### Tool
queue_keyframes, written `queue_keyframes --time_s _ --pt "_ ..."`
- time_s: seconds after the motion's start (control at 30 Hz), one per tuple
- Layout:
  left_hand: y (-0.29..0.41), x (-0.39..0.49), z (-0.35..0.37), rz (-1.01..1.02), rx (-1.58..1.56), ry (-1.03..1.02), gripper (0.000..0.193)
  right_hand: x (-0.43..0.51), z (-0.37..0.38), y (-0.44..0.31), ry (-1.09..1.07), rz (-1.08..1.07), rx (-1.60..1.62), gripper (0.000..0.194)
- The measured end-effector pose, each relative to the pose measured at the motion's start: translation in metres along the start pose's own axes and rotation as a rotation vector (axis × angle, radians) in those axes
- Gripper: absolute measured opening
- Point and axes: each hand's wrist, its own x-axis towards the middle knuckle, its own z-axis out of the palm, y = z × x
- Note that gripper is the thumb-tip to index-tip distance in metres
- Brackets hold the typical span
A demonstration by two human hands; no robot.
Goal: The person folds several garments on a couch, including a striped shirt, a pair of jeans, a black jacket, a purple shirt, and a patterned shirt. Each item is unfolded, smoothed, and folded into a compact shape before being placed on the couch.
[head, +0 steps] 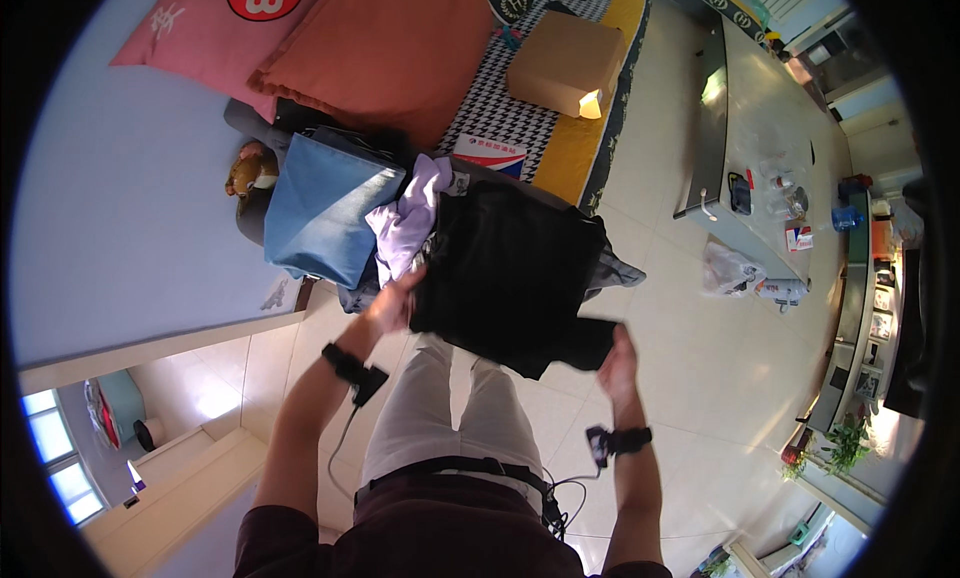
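A black garment [510,270] is spread before me at the end of the couch. My left hand [394,304] grips its near left edge, slightly blurred. At the lower right, my right hand [619,364] pinches a narrower part of it, perhaps a sleeve. A lilac cloth [409,214] lies crumpled against the garment's left side, beside a folded blue fabric item [330,207]. Grey cloth [615,270] sticks out from under the black garment on the right. Whatever else lies beneath the garment is hidden.
Pink [187,38] and rust-red [390,53] cushions, a cardboard box [566,60] and a tissue box [490,156] lie on the patterned couch cover. A table [765,143] with jars stands to the right, a plastic bag [731,270] on the floor beside it. A wall [135,203] rises at left.
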Motion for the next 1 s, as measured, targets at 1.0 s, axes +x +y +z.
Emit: queue_keyframes --time_s 1.0 --pt "-0.023 0.067 -0.036 0.056 0.946 0.549 0.058 0.065 -0.02 0.06 0.442 0.167 -0.42 0.051"
